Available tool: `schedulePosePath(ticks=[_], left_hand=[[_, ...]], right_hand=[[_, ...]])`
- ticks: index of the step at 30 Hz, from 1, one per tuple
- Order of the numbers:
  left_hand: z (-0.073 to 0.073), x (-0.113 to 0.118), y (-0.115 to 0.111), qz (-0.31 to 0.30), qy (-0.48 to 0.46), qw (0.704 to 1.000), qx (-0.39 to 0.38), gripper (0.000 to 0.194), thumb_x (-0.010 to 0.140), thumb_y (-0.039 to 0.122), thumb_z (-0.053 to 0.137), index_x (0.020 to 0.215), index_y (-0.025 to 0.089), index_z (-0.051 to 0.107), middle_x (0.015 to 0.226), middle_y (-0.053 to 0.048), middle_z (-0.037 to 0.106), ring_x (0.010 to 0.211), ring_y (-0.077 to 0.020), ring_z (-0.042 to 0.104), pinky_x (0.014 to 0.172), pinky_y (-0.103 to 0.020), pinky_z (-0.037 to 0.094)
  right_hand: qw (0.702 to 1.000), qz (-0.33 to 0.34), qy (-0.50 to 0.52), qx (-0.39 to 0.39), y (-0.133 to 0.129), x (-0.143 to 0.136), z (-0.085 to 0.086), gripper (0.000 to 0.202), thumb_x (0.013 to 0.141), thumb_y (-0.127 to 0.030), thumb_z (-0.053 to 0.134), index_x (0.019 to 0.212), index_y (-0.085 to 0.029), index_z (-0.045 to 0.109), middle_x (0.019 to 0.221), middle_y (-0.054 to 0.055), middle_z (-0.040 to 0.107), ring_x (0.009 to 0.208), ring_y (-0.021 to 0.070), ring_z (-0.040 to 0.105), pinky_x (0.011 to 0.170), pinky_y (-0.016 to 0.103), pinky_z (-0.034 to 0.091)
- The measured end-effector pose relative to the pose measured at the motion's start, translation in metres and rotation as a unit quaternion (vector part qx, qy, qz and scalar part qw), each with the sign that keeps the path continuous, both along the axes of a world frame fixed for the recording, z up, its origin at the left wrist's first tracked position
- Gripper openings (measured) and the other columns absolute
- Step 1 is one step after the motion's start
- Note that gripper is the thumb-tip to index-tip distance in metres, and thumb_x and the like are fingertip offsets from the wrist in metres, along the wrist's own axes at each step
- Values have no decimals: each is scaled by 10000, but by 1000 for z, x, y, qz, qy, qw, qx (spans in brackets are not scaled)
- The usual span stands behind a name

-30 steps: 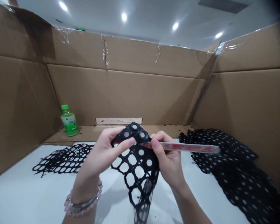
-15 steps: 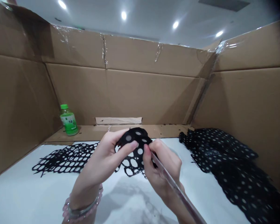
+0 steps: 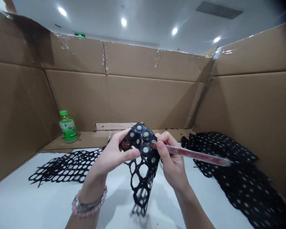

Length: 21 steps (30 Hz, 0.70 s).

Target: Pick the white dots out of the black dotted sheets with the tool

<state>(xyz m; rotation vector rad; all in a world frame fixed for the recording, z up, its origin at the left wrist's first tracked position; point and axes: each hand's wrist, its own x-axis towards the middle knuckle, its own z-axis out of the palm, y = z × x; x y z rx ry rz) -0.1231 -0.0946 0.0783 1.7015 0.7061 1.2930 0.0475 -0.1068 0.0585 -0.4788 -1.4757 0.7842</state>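
Note:
Above the white tabletop, my left hand (image 3: pixel 116 152) grips a black perforated sheet (image 3: pixel 146 133) between thumb and fingers. Pale discs fill the upper holes of this sheet, while its lower part hangs down as an open mesh of rings. In my right hand (image 3: pixel 173 159) is a slim tool with a clear, reddish handle (image 3: pixel 197 155), pointing left. Its thin tip lies against the sheet among the discs, and I cannot make out its exact kind. My right fingers also touch the sheet's right edge.
An empty black ring mesh (image 3: pixel 71 167) lies flat at left. Black sheets with pale dots (image 3: pixel 243 171) are heaped at right. A green bottle (image 3: pixel 68 128) stands in the back left corner. Cardboard walls (image 3: pixel 152 98) enclose the white table (image 3: pixel 50 203) on three sides.
The sheet has been lifted and turned, so its emptied mesh now hangs down. The tool has swung from pointing away to lying nearly level, its tip leftward.

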Motion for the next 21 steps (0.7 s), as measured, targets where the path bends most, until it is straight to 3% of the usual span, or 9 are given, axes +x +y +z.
schedulePosePath(ticks=[2,7,15,21], left_hand=[[-2,0,1,0,-1,1000,-17,509,650,336,842,1110,187,682,940,-61,738,792,-184,678,655,-222,545],[-1,-3,2,40,-53,998,-23,462,661,236,849,1095,231,691,988,-13,749,856,-141,687,745,-177,544],[2,-3,-1,63,-9,998,-15,474,692,247,822,1143,231,675,1030,-14,742,881,-147,677,760,-183,536],[0,-5,-1,78,38,996,25,225,749,244,766,967,210,726,802,4,694,763,-136,633,647,-181,500]], right_hand=[[1000,21,-1,-4,0,1,0,252,969,-335,505,746,-222,469,702,-46,429,647,120,386,619,251,317],[994,102,7,-30,2,8,0,238,968,-351,501,768,-225,475,782,-24,481,736,138,437,692,269,352],[998,33,-59,-8,-1,7,0,241,983,-323,482,762,-228,477,768,-30,492,721,128,446,672,260,352],[990,-36,-133,1,-9,13,1,244,987,-330,467,766,-226,461,767,-31,495,696,124,437,635,263,337]])
